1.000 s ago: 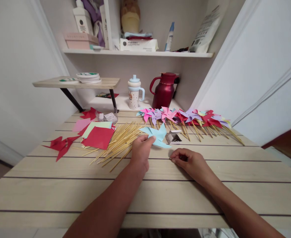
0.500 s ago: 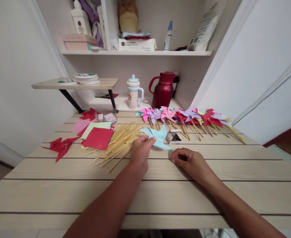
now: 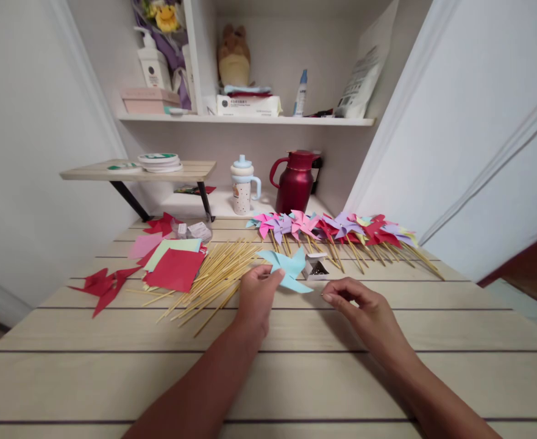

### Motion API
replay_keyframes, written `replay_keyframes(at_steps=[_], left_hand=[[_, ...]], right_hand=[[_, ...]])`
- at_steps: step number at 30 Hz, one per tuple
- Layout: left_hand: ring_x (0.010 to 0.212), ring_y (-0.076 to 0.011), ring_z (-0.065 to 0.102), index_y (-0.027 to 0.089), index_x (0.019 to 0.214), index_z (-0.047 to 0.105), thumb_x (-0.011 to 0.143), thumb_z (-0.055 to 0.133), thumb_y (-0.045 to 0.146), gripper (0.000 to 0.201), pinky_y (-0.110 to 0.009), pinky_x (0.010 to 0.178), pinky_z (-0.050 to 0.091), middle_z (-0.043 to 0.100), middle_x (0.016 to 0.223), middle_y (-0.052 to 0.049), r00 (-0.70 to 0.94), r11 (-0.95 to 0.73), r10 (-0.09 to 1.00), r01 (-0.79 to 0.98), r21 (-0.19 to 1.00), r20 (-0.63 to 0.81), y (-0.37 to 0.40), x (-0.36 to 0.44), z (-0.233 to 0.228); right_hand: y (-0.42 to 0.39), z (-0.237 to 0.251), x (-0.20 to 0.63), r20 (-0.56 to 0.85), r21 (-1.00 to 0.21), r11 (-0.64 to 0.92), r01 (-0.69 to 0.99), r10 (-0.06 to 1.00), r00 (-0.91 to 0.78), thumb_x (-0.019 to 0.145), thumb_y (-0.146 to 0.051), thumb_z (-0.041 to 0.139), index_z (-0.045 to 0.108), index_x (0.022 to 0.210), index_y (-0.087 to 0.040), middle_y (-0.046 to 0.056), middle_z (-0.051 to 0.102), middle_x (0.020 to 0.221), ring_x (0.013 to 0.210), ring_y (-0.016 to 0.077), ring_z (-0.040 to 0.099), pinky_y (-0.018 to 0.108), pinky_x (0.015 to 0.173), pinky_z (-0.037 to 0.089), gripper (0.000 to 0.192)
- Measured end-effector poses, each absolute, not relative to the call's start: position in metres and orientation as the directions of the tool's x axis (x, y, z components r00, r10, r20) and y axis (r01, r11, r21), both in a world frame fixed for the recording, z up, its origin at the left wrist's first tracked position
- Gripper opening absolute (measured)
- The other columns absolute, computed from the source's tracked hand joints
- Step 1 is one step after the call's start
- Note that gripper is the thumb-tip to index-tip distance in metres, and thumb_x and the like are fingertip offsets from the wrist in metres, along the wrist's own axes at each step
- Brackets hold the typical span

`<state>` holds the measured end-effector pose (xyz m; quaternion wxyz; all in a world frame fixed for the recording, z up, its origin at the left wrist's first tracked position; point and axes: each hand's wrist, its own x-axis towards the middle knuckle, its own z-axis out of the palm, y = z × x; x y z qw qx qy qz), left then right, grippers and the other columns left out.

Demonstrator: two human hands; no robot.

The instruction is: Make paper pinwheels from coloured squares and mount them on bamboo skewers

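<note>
A light blue paper pinwheel (image 3: 289, 268) is near the middle of the tabletop (image 3: 268, 387), its pointed blades folded in toward the centre and spread like a star, one plain colour all over. The left hand (image 3: 256, 299) grips it by its near left part, thumb on top. The right hand (image 3: 362, 308), to the right and slightly nearer, has thumb and forefinger closed on a tiny piece (image 3: 322, 295) (too small to make out properly), just apart from the paper. Beyond that hand stands a small open box (image 3: 314, 277) with dark bits inside; left of the pinwheel lies a fan of thin sticks (image 3: 225, 274). At the far right, mounted pinwheels (image 3: 341, 227) in pink, purple, red and yellow lie in a row. As for writing, on the far shelf (image 3: 250, 119) a white pack (image 3: 245, 107) carries a round dark emblem and a line of print, a pump bottle (image 3: 153, 67) has a similar emblem, and a white bag (image 3: 362, 82) bears rows of dark text, too small to read surely.
</note>
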<state>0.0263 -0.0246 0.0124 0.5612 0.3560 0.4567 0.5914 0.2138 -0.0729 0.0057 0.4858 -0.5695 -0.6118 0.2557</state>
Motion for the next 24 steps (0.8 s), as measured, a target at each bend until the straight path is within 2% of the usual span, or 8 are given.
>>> replay_keyframes(at_steps=[5,11,14,16,20,24], left_hand=[[0.064,-0.0123,0.049,0.016,0.068,0.066,0.062,0.078,0.025,0.016,-0.024,0.062,0.039,0.056,0.068,0.002,-0.212,-0.075,0.977,-0.287,0.955,0.013,-0.022,0.028,0.013],[0.072,-0.0153,0.052,0.018,0.066,0.067,0.071,0.073,0.026,0.011,-0.026,0.067,0.041,0.057,0.076,-0.001,-0.291,-0.286,0.926,-0.122,0.95,0.241,-0.019,0.022,0.016],[0.072,-0.0155,0.051,0.018,0.066,0.067,0.073,0.072,0.028,0.013,-0.025,0.067,0.041,0.056,0.074,0.0,-0.337,-0.293,0.91,-0.113,0.95,0.241,-0.02,0.018,0.019],[0.071,-0.015,0.05,0.019,0.067,0.066,0.073,0.073,0.029,0.013,-0.025,0.067,0.041,0.055,0.074,0.001,-0.36,-0.282,0.908,-0.139,0.949,0.217,-0.021,0.016,0.021],[0.071,-0.0148,0.049,0.019,0.071,0.066,0.075,0.073,0.033,0.017,-0.026,0.068,0.041,0.055,0.075,0.0,-0.283,-0.243,0.942,-0.214,0.946,0.178,-0.026,0.016,0.026],[0.073,-0.0159,0.051,0.017,0.07,0.067,0.076,0.072,0.03,0.015,-0.027,0.069,0.043,0.058,0.077,-0.002,-0.207,-0.235,0.959,-0.195,0.952,0.194,-0.03,0.02,0.028]], right_hand=[[-0.06,0.041,0.206,0.339,-0.869,0.28,0.408,0.937,0.079,0.079,-0.047,0.073,0.073,0.078,-0.024,0.005,0.071,0.085,0.082,0.023,0.061,0.033,0.072,0.046,0.023],[-0.041,0.057,0.181,0.347,-0.892,0.33,0.309,0.938,0.0,0.077,-0.047,0.075,0.074,0.073,-0.024,0.005,0.067,0.086,0.087,0.024,0.06,0.035,0.075,0.046,0.023],[-0.035,0.047,0.174,0.339,-0.91,0.316,0.27,0.94,0.044,0.075,-0.047,0.077,0.074,0.073,-0.025,0.005,0.062,0.093,0.095,0.0259,0.058,0.037,0.08,0.047,0.022],[-0.032,0.04,0.173,0.329,-0.921,0.3,0.247,0.941,0.085,0.073,-0.048,0.078,0.075,0.074,-0.026,0.007,0.06,0.106,0.108,0.0289,0.056,0.042,0.091,0.045,0.023],[-0.031,0.034,0.174,0.321,-0.936,0.296,0.188,0.94,0.116,0.072,-0.049,0.08,0.074,0.073,-0.026,0.008,0.053,0.13,0.134,0.0336,0.041,0.048,0.107,0.035,0.023],[-0.033,0.032,0.171,0.304,-0.945,0.293,0.143,0.951,0.062,0.075,-0.048,0.079,0.073,0.074,-0.027,0.006,0.054,0.134,0.136,0.0319,0.041,0.047,0.109,0.034,0.022]])
